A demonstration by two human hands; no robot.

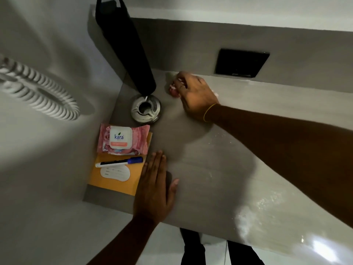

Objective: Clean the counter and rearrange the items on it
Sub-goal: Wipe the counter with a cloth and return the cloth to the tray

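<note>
My right hand (194, 94) presses a pinkish-white wipe (173, 89) onto the grey counter (219, 169) near its back wall, fingers closed over it. Flat on the counter near the front edge lies my left hand (155, 186), fingers together and holding nothing. At the left stands a pink wet-wipes pack (122, 139) on an orange envelope (114, 178). A white marker with a blue cap (119, 162) rests across the envelope. A glass ashtray (146, 108) sits behind the pack.
A tall black bottle-like object (124, 41) rises behind the ashtray. A black plate (241, 63) is set in the back wall. A white coiled hose (38, 92) hangs at the left. The counter's right end (267, 207) looks wet and shiny.
</note>
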